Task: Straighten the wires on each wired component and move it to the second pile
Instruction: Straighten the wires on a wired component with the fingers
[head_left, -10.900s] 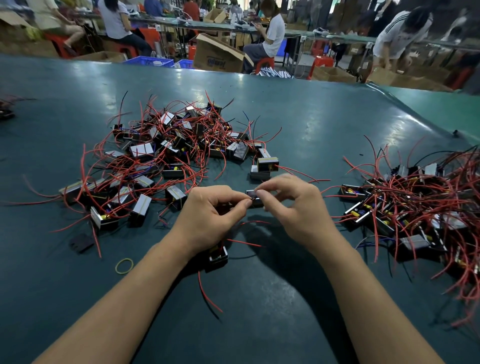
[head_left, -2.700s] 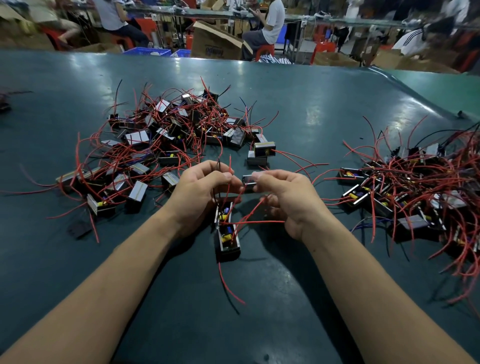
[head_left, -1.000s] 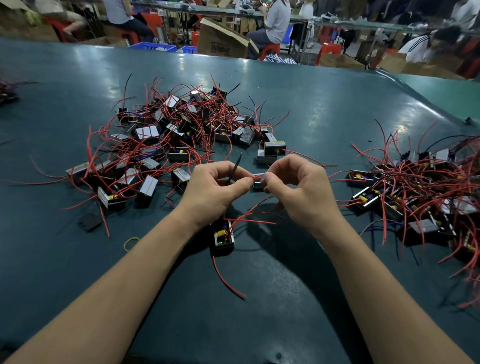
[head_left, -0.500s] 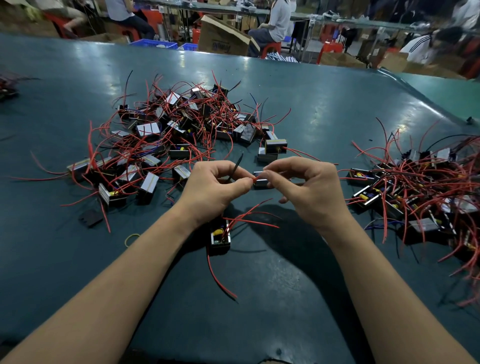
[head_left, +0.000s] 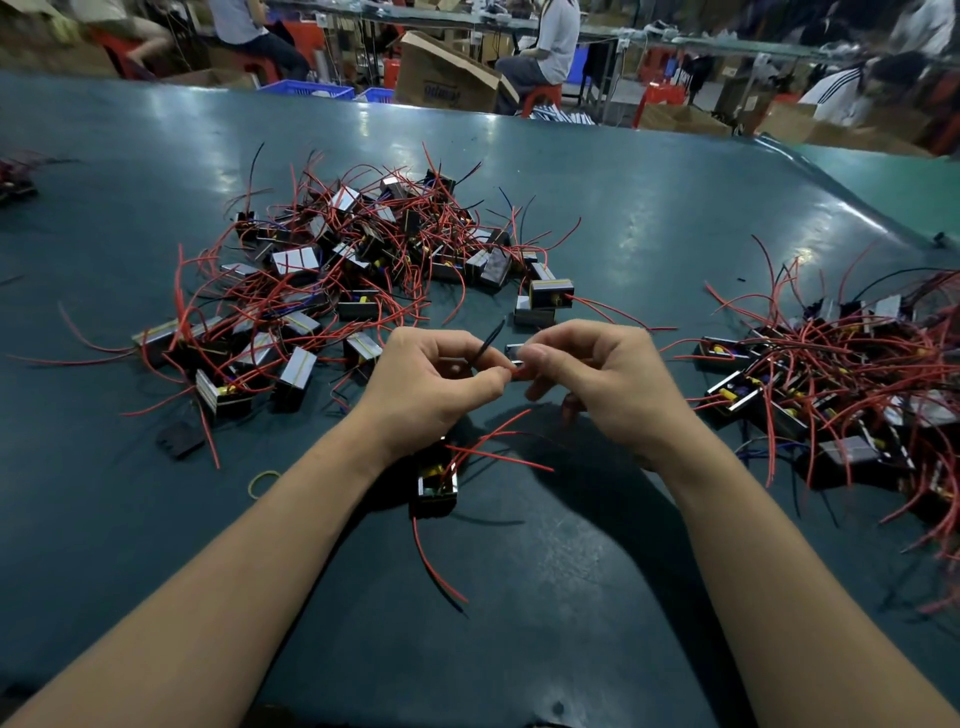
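My left hand (head_left: 426, 384) and my right hand (head_left: 597, 379) meet at the middle of the dark green table (head_left: 519, 597). Both pinch a thin red wire (head_left: 511, 373) between thumb and fingertip. A black wire tip (head_left: 488, 340) sticks up from my left fingers. The wired component (head_left: 437, 480), a small black block with yellow parts, hangs or lies below my left wrist, with red wires spreading right and down. A pile of similar components (head_left: 353, 260) lies at the left. The second pile (head_left: 841, 395) lies at the right.
A yellow rubber band (head_left: 263, 483) and a flat black piece (head_left: 179, 441) lie left of my forearm. Two components (head_left: 545, 304) sit just beyond my hands. The table's right edge (head_left: 857, 208) runs diagonally. People sit at benches with cardboard boxes (head_left: 447, 78) behind.
My hands have stayed together at the same spot. My right fingers have shifted slightly along the red wire, and the component under my left wrist has barely moved.
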